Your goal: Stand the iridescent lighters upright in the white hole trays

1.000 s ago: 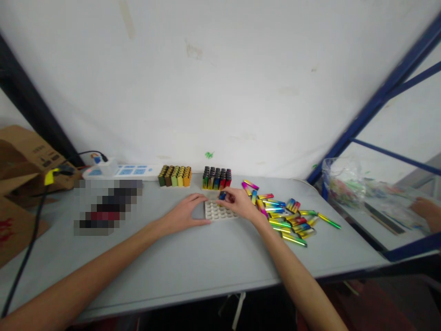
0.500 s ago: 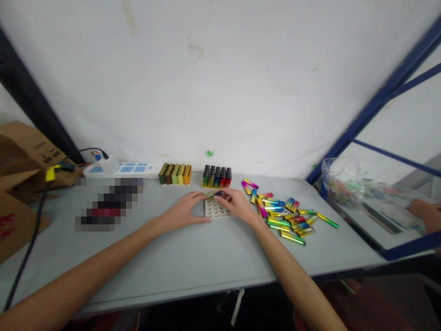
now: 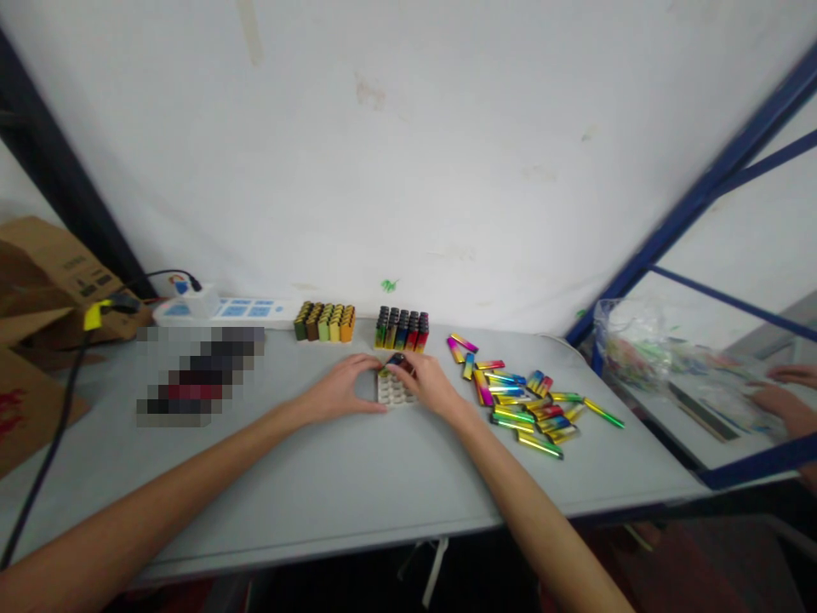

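Head view, looking down on a grey table against a white wall: far left a cardboard box and a white power strip, then a row of green-to-orange lighters and a darker row of lighters standing upright at the back. At centre, left hand lying flat, fingers loosely spread against the left edge of a small white slotted tray; right hand just beside it, fingertips pinched around one dark lighter at the tray's far edge. Further right, a scattered pile of shiny rainbow lighters lying flat, and beyond a blue frame, another person's hand.
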Demonstrator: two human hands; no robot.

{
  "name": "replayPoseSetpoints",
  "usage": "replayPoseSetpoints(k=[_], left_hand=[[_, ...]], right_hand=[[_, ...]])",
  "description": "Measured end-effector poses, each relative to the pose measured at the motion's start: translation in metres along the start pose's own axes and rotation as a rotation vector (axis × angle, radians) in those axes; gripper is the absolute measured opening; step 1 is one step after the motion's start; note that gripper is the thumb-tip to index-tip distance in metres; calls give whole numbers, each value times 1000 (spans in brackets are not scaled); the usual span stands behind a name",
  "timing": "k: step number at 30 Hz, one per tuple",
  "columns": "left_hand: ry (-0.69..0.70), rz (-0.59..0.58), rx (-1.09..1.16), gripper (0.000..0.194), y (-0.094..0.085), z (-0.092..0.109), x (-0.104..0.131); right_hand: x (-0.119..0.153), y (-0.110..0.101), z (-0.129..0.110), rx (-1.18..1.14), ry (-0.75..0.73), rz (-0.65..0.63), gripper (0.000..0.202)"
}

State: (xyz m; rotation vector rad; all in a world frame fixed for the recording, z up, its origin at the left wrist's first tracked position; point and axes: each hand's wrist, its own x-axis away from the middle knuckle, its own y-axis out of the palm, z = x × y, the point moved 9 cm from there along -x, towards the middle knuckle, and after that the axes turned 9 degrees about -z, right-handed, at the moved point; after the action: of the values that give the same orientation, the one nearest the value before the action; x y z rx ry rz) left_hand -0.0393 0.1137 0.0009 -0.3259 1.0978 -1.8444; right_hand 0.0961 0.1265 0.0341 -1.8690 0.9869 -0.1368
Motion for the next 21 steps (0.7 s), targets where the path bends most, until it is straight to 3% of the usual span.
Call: replayPoseSetpoints(k=[8,12,16,21], left_hand=[[-17,3,-16,74,-1,-1,-1],[-15,-10,-30,74,0,-1,-2],[-21,-6,-33,75,-1,-3,-1],[-62,-24,-42,79,0,-6,-1]], right_hand=[[-10,19,-2,130,9,-37,13],[-8,16,-2,190,27,-52,17],[5,-14,18,257,126,35,29],[39,-59,82,562,581,98,26]])
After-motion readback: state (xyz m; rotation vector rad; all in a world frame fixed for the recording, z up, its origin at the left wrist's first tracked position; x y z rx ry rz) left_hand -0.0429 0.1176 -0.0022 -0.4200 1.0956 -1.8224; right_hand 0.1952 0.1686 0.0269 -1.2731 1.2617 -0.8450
